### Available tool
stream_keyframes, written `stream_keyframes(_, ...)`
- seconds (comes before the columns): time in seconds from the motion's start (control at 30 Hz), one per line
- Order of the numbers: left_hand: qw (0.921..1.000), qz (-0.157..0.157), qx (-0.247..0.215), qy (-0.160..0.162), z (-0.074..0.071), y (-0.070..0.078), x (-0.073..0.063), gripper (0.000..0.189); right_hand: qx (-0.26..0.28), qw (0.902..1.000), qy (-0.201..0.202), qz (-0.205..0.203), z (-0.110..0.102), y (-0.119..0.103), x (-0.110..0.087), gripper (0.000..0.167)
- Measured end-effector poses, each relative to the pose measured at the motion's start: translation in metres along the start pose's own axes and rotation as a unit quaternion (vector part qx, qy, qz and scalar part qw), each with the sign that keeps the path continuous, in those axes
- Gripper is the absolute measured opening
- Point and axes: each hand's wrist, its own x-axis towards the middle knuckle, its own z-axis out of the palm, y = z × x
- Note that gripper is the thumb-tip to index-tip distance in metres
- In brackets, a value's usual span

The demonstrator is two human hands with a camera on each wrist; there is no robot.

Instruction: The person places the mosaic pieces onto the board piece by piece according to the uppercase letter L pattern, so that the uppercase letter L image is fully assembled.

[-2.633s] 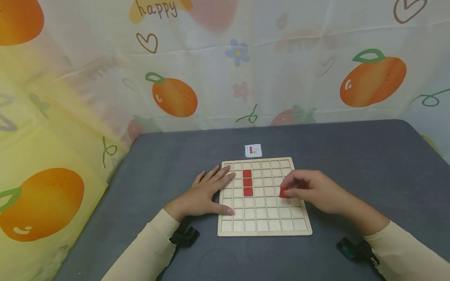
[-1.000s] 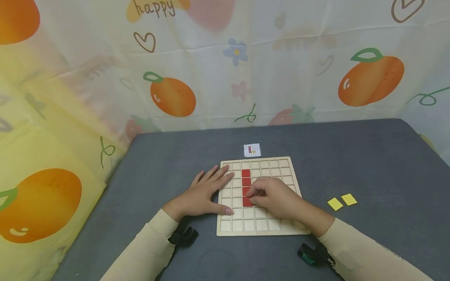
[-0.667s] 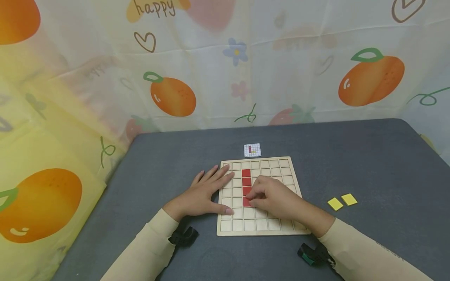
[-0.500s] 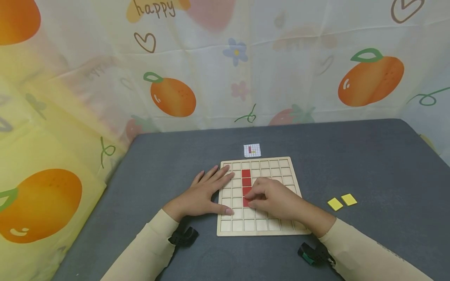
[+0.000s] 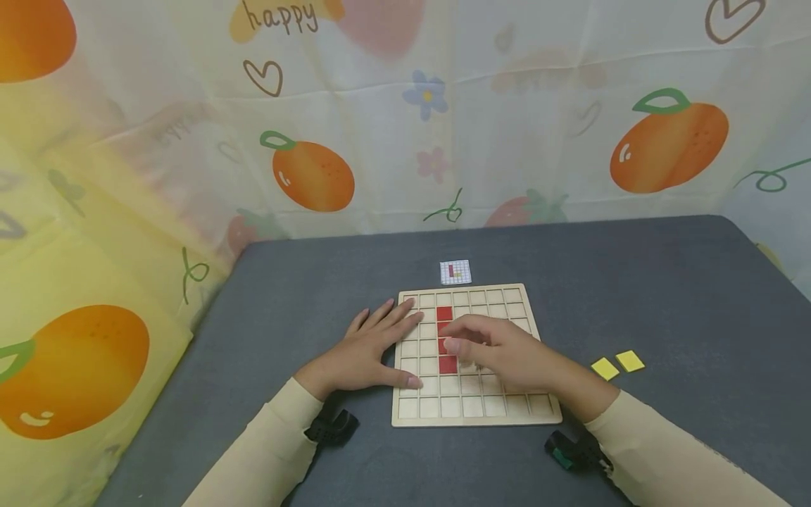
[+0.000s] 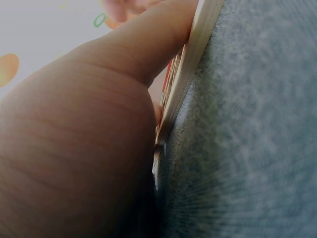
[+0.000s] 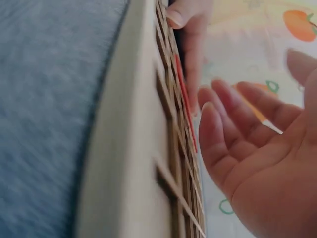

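A pale wooden grid board (image 5: 412, 407) lies flat on the table. Several red square tiles (image 5: 448, 365) fill cells one below another in its third column; fingers partly cover the middle ones. My left hand (image 5: 364, 355) rests on the board's left side with fingers spread; in the left wrist view its thumb (image 6: 148, 42) lies across the wooden edge. Just above the board hovers my right hand (image 5: 516, 355), near the red column. The right wrist view shows its loosely bent fingers (image 7: 213, 131) apart from the tiles, holding nothing.
Two yellow square tiles (image 5: 605, 368) lie on the dark grey table (image 5: 684, 296) right of the board, by the right forearm. Behind the board is a small card (image 5: 455, 272) printed with a grid and coloured cells. A fruit-patterned cloth (image 5: 393, 141) hangs behind the table.
My right hand brought a red tile leftward into the third column, pressed there, and has now lifted off with fingers parted. The yellow tiles, earlier out of sight, now show. My left hand stays put.
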Motion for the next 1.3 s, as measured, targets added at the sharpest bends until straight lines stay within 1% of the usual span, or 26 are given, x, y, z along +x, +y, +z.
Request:
stream_keyframes(0.07,1.0,0.002,0.001,0.003,0.0,0.001,0.0,0.112,0.036,0.9993,-0.004,0.003,-0.004,-0.003,-0.002,0.044)
stream_keyframes(0.13,1.0,0.004,0.003,0.006,0.0,0.001,0.0,0.112,0.062,0.9981,-0.006,-0.002,-0.009,-0.006,-0.003,0.045)
stream_keyframes(0.3,0.9999,0.003,0.006,0.008,0.001,0.001,0.0,0.111,0.073,0.9968,0.001,-0.033,-0.023,-0.011,-0.009,0.046)
stream_keyframes(0.5,1.0,0.004,0.003,0.007,0.001,0.0,0.0,0.111,0.088,0.9939,0.012,-0.066,-0.043,-0.008,-0.019,0.049)
stream_keyframes(0.6,0.9999,0.009,0.001,0.008,0.001,0.0,0.0,0.111,0.09,0.9928,0.016,-0.078,-0.052,-0.005,-0.026,0.048)
stream_keyframes(0.9,0.9998,0.016,0.004,0.008,0.001,-0.001,-0.001,0.11,0.097,0.9909,0.022,-0.091,-0.078,0.008,-0.05,0.045)
stream_keyframes(1.17,0.9999,0.011,0.002,0.008,0.001,0.001,-0.001,0.111,0.08,0.9919,0.046,-0.087,-0.1,0.025,-0.073,0.042)
stream_keyframes(1.3,0.9999,0.012,0.002,0.008,0.0,0.002,-0.001,0.111,0.065,0.9934,0.057,-0.075,-0.111,0.032,-0.085,0.041)
